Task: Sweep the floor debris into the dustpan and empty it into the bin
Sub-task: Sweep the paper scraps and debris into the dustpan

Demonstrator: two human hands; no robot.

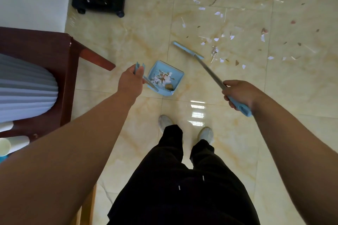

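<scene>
A light blue dustpan (176, 76) sits low over the tiled floor in front of me, holding white paper scraps and brown bits. My left hand (130, 83) grips the top of its long handle. My right hand (239, 94) grips the blue end of a broom handle. The broom's grey shaft runs up-left to its blue head (186, 49), which lies on the floor above and to the right of the dustpan. Floor debris (232, 37), white scraps, thin sticks and brown flecks, is scattered beyond the broom head toward the upper right. No bin can be told for certain.
A dark wooden chair (62, 56) with a grey pleated cushion stands at left. A black wheeled cart (99, 2) is at the top, against the white wall. Paper cups (11, 144) lie at the left edge. My feet (205, 133) stand below the dustpan.
</scene>
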